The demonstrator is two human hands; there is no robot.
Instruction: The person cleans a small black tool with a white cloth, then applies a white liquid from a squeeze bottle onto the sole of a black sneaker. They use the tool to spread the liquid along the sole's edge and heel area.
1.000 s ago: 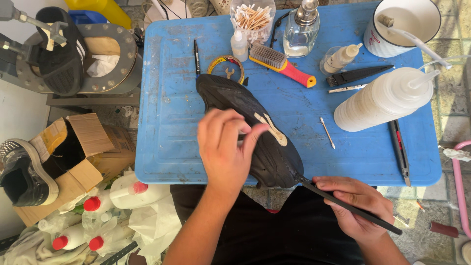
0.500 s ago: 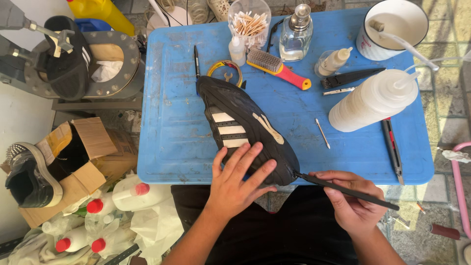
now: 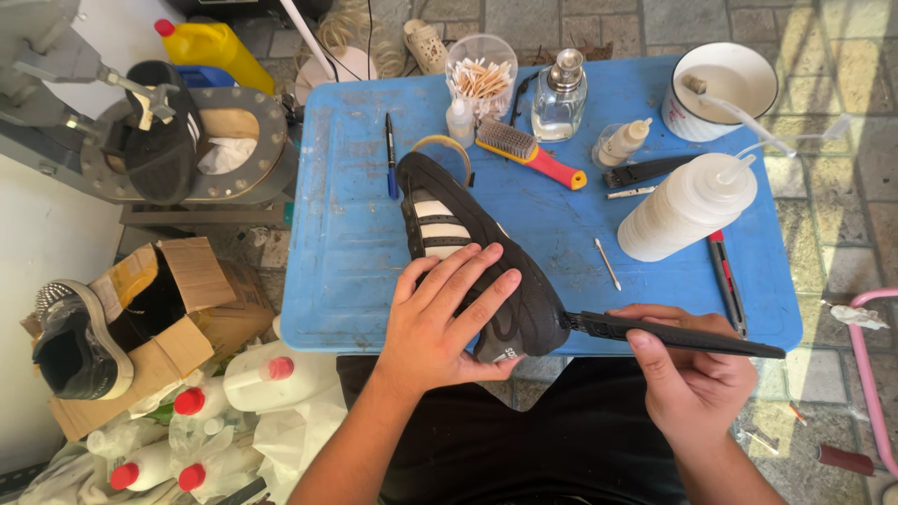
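A black shoe with white stripes [image 3: 449, 224] lies on its side on the blue table [image 3: 346, 252], its heel end at the near edge. My left hand [image 3: 440, 318] lies flat across the shoe's heel part, fingers spread, holding it down. My right hand [image 3: 687, 374] grips a long black tool handle [image 3: 673, 335] whose tip meets the shoe's heel end at the table's front edge.
On the table stand a white squeeze bottle [image 3: 687, 206], a white bowl [image 3: 725, 79], a glass bottle [image 3: 559, 93], a cup of cotton swabs [image 3: 482, 79], a red-handled brush [image 3: 528, 150] and a pen [image 3: 391, 154]. Left of the table are a cardboard box with shoes [image 3: 140, 327] and red-capped jugs [image 3: 243, 383].
My left hand has slid down the shoe toward its heel, uncovering the white stripes. The shoe has turned a little. My right hand with the tool stays at the heel.
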